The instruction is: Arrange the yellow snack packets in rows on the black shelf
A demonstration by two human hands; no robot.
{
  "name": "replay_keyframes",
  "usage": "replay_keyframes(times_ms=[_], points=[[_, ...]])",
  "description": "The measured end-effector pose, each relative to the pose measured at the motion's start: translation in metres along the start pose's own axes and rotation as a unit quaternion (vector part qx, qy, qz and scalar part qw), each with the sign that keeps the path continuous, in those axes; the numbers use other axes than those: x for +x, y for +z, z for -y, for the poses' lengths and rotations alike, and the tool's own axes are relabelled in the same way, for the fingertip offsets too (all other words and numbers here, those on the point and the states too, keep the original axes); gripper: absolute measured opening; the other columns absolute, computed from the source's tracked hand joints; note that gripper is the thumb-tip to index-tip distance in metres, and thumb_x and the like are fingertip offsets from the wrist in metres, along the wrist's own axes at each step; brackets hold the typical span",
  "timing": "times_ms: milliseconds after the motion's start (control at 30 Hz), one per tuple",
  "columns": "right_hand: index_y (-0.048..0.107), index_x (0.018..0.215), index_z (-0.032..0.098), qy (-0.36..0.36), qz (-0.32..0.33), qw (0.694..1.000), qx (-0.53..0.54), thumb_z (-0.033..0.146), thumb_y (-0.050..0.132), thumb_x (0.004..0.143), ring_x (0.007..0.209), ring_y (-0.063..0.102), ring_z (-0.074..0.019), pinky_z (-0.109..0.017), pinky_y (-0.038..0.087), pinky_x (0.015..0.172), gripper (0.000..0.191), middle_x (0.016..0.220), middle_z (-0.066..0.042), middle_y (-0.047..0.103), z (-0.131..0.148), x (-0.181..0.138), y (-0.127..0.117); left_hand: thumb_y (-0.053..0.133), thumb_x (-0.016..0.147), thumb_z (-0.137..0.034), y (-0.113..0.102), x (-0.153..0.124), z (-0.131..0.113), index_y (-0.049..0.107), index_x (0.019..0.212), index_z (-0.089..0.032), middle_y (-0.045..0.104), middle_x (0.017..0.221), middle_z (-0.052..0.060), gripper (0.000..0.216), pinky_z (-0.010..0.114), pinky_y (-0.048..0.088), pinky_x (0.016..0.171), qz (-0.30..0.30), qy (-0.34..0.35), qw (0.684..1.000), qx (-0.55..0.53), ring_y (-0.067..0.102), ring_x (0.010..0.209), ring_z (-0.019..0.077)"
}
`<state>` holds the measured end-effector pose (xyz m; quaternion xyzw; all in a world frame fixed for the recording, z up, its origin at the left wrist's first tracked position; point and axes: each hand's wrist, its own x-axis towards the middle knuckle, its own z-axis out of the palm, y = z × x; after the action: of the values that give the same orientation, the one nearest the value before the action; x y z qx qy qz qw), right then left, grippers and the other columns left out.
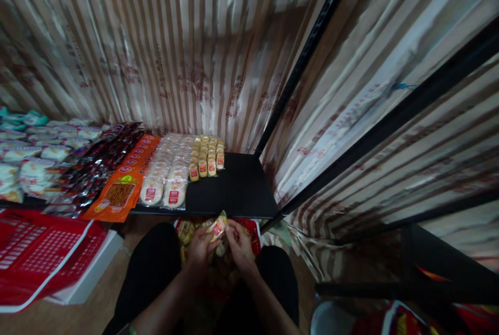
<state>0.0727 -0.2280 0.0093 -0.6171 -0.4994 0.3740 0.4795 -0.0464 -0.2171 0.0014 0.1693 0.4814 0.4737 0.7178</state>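
A wrapped snack (218, 226), likely light, crushable and best held by its edges, is gripped by left hand (199, 246) and right hand (239, 244).

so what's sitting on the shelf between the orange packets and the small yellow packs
Two front-to-back rows of round, whitish packs in clear wrap lie between the orange packets and the small yellow packs, in the head view.

snack packet (218, 226) | yellow, red-and-white label | tilted | held in fingers (233, 231)
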Motion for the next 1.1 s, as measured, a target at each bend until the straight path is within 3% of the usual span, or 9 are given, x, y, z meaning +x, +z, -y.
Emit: replay_keyframes(times_ms=[167,333,467,567,733,900,1100], points=[[0.049,0.117,0.021,0.014,-0.017,0.997,0.079,0.034,0.057,0.075,0.075,0.065,-0.0173,-0.029,0.055,0.064,0.045,0.088,-0.005,0.067,0.009,0.000,0.006,0.068,0.064,-0.029,0.015,-0.005,-0.007,0.052,0.088,-0.018,0.067,0.093,0.007,0.031,0.035,0.050,0.085,0.041,0.057,0.997,-0.027,0.065,0.089,0.0204],[0.043,0.124,0.024,0.009,-0.039,0.997,0.072,0.028,0.050,0.077,0.079,0.065,-0.0162,-0.030,0.055,0.069,0.048,0.095,-0.005,0.065,0.015,0.014,0.004,0.062,0.068,-0.032,0.024,0.001,-0.018,0.056,0.095,-0.016,0.066,0.097,0.010,0.031,0.030,0.050,0.075,0.017,0.082,0.989,0.125,0.064,0.087,0.0191],[0.044,0.125,0.022,-0.002,-0.069,0.997,0.043,0.027,0.051,0.076,0.082,0.063,-0.0159,-0.030,0.054,0.073,0.050,0.098,-0.006,0.063,0.017,0.039,0.001,0.053,0.073,-0.018,0.032,0.010,-0.027,0.057,0.101,-0.014,0.062,0.105,0.011,0.029,0.028,0.047,0.083,-0.076,0.146,0.946,0.278,0.061,0.093,0.0178],[0.044,0.125,0.018,-0.024,-0.090,0.995,0.027,0.027,0.053,0.074,0.081,0.062,-0.0164,-0.030,0.053,0.072,0.052,0.098,-0.008,0.063,0.017,0.064,-0.001,0.046,0.074,-0.012,0.041,0.019,-0.033,0.060,0.100,-0.016,0.060,0.107,0.010,0.030,0.030,0.044,0.089,-0.079,0.217,0.908,0.349,0.058,0.097,0.0177],[0.048,0.121,0.016,-0.049,-0.103,0.993,-0.022,0.029,0.050,0.076,0.083,0.062,-0.0162,-0.029,0.053,0.072,0.046,0.097,-0.009,0.063,0.017,0.111,0.002,0.043,0.073,-0.008,0.060,0.043,-0.041,0.061,0.098,-0.019,0.057,0.117,0.007,0.032,0.031,0.041,0.097,-0.010,0.271,0.905,0.328,0.054,0.107,0.0156],[0.050,0.116,0.016,-0.058,-0.116,0.991,-0.030,0.027,0.049,0.076,0.084,0.062,-0.0164,-0.031,0.052,0.076,0.042,0.097,-0.009,0.064,0.015,0.153,0.006,0.045,0.076,-0.012,0.075,0.075,-0.050,0.060,0.108,-0.019,0.052,0.129,0.006,0.036,0.034,0.033,0.106,0.020,0.251,0.915,0.317,0.045,0.121,0.0177],[0.052,0.111,0.018,-0.057,-0.125,0.990,-0.036,0.026,0.050,0.074,0.086,0.063,-0.0174,-0.032,0.051,0.079,0.037,0.096,-0.007,0.066,0.012,0.196,0.013,0.046,0.081,-0.022,0.087,0.114,-0.055,0.055,0.117,-0.021,0.049,0.133,0.006,0.037,0.038,0.035,0.105,0.036,0.241,0.930,0.274,0.043,0.124,0.0200]])
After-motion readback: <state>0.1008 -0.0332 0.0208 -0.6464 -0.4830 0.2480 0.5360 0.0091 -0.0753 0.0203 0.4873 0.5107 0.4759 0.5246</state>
